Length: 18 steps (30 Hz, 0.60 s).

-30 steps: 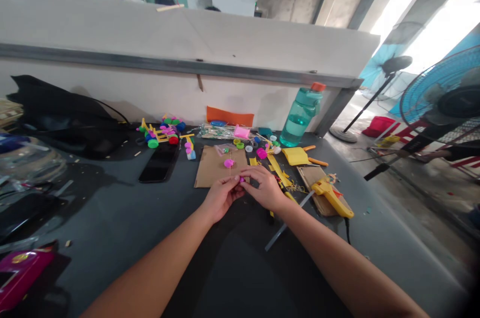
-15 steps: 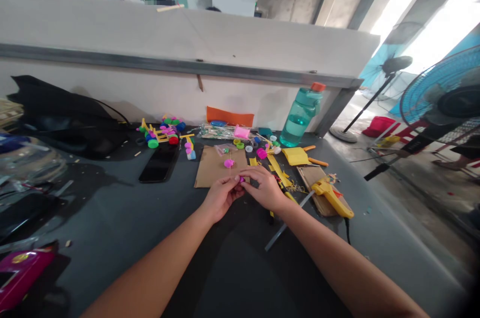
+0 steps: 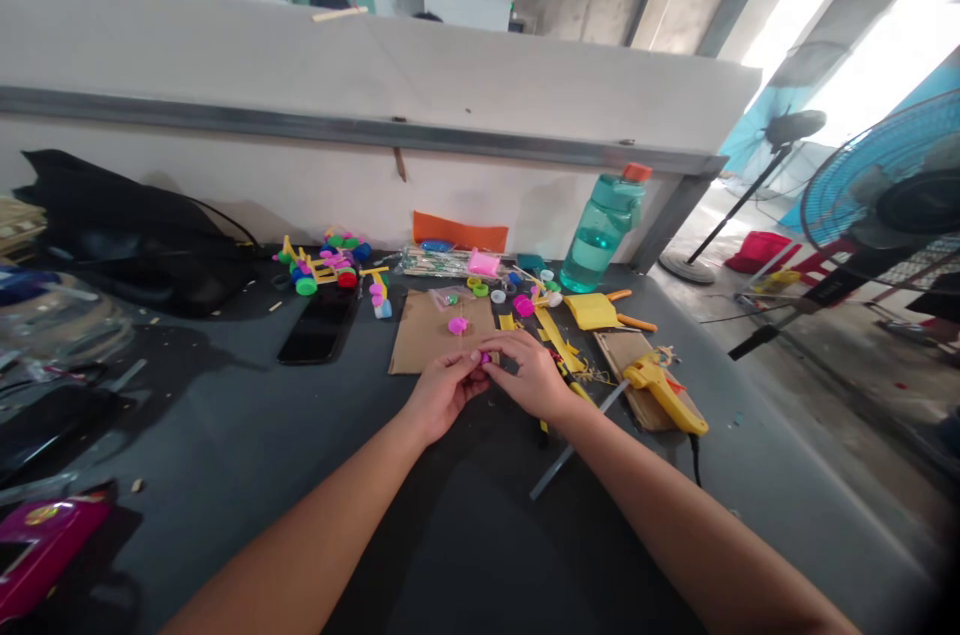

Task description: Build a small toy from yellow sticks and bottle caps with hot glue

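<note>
Between my fingertips is a small purple piece (image 3: 486,358), mostly hidden; its kind I cannot make out. My left hand (image 3: 444,395) pinches it from the left with thumb and fingers. My right hand (image 3: 529,375) curls over it from the right, thumb and fingers closed around its other side. Both hands hover at the near edge of a cardboard sheet (image 3: 412,340). On that sheet lies a bright pink cap-like piece (image 3: 457,325) with a thin stick through it. Yellow strips (image 3: 559,335) lie just beyond my right hand.
A hot glue gun (image 3: 664,395) rests on a cardboard piece at right, beside orange-handled scissors (image 3: 630,323) and a teal bottle (image 3: 600,235). Left are a phone (image 3: 319,327), small colourful wheeled models (image 3: 326,267) and a black bag (image 3: 127,235). A fan (image 3: 892,185) stands far right.
Both hands stay in almost the same place, still holding the purple piece. In the background, a person beyond the partition has shifted slightly.
</note>
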Tool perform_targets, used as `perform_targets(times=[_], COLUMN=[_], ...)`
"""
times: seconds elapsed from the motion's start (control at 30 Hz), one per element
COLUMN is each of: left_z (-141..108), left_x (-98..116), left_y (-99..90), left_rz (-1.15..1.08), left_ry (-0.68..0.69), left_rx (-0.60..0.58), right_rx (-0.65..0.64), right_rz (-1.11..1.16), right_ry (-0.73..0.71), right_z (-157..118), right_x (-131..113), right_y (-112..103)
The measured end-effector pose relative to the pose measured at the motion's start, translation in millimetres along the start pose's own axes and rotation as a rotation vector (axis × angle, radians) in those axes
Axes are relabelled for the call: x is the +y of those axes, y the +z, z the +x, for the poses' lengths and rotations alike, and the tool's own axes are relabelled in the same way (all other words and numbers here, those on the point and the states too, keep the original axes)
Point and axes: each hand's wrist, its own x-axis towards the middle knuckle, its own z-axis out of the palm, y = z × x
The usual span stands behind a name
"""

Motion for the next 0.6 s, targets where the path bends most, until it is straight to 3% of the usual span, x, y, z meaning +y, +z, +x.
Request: perform_targets(times=[0.6], left_z=[0.1], left_x=[-0.8], left_y=[0.7], left_rz=[0.0], left_ry=[0.004], left_rx=[-0.001], right_rx=[-0.006], right_rz=[0.009], right_ry=[-0.008], right_z=[-0.3], right_x=[0.4], right_y=[-0.9])
